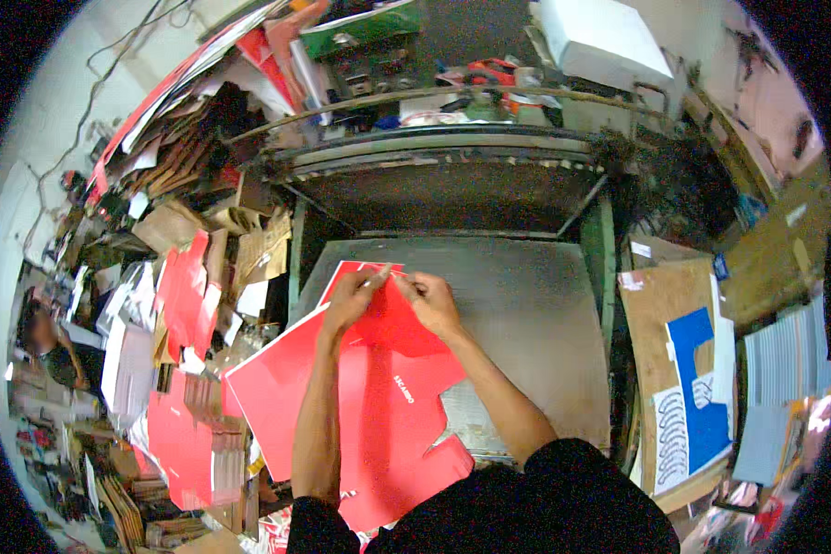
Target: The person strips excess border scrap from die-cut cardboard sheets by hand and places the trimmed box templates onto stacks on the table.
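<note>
A large red printed cardboard sheet (369, 415), with cut-out notches along its right side, hangs below and in front of my hands, its lower end near my body. My left hand (351, 300) is closed on the sheet's upper part, fingers pointing right. Close beside it, my right hand (433, 302) pinches the upper right edge, thumb and fingers together. The fingertips nearly meet. Behind the sheet lies a grey metal bed (517, 332) of a machine, which the sheet's upper corner overlaps.
Stacked red cut sheets (180, 443) and brown cardboard stand to the left. On the right, a brown board (651, 323) carries a blue cut sheet (697, 388), near pale blue stacks (785, 360). A machine bar (434, 143) crosses the back. Another person (60, 355) is at far left.
</note>
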`<move>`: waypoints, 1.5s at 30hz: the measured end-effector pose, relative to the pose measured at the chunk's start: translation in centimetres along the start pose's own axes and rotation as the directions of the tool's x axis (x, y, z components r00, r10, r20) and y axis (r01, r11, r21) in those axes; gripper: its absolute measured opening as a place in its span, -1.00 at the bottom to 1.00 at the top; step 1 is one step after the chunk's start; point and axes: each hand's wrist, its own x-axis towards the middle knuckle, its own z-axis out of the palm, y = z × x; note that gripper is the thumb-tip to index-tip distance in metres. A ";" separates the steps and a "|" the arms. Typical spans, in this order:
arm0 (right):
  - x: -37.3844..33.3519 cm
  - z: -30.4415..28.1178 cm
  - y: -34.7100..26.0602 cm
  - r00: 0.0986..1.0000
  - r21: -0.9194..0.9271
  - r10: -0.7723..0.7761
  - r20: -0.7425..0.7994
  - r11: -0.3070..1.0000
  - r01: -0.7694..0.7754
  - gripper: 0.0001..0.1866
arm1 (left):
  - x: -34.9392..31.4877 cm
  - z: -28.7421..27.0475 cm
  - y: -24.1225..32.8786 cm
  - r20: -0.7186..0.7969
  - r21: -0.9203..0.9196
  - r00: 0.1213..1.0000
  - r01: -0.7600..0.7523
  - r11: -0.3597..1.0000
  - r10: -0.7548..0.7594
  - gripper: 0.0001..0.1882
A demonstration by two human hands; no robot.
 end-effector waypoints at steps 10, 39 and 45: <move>-0.2 2.2 -1.2 0.999 -0.050 -0.032 -0.041 0.998 0.030 -0.73 | -1.7 -1.1 -0.6 -0.186 0.069 0.977 -0.091 0.993 0.102 -0.43; 1.7 0.1 0.6 0.973 -0.273 -0.180 0.147 0.938 0.215 -0.73 | -2.0 -1.5 -4.7 -0.004 0.147 0.973 -0.229 0.962 0.232 -0.30; 4.0 1.2 0.3 0.994 -0.168 0.074 0.081 0.984 -0.060 -0.48 | 0.4 -2.5 -7.1 -0.071 0.390 0.988 -0.102 0.915 0.140 -0.58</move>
